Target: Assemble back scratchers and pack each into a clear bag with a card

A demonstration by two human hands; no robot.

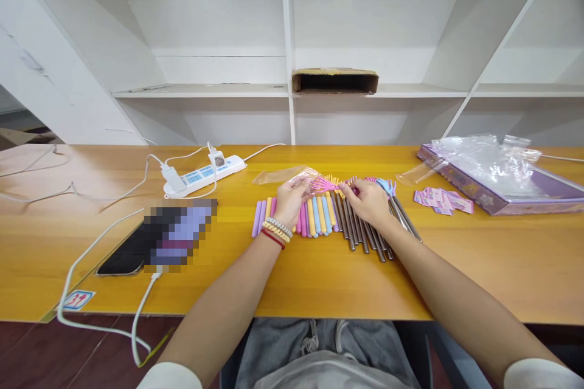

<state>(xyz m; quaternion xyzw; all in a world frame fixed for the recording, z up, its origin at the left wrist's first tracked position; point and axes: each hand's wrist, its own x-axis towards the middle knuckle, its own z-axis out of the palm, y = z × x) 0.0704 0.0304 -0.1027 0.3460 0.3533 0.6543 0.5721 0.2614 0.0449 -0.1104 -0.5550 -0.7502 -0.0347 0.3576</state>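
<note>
A pink piece with thin prongs (325, 183) lies between my two hands. My left hand (292, 199), with coil bands at the wrist, pinches its pronged side. Closed at the narrow end of the same piece is my right hand (368, 200); its fingertips are partly hidden. Under and beside my left hand lies a row of pastel rods (322, 216) in purple, pink, yellow and blue. Several dark metal rods (365, 234) lie below my right hand. Their far ends meet pronged heads (387, 185) in blue, pink and yellow.
A white power strip (196, 176) with chargers and cables stands left, behind a phone (132, 249). At right are small pink cards (442, 200) and a purple box lid (506, 203) holding clear plastic bags (488, 158). A cardboard box (335, 82) sits on the shelf.
</note>
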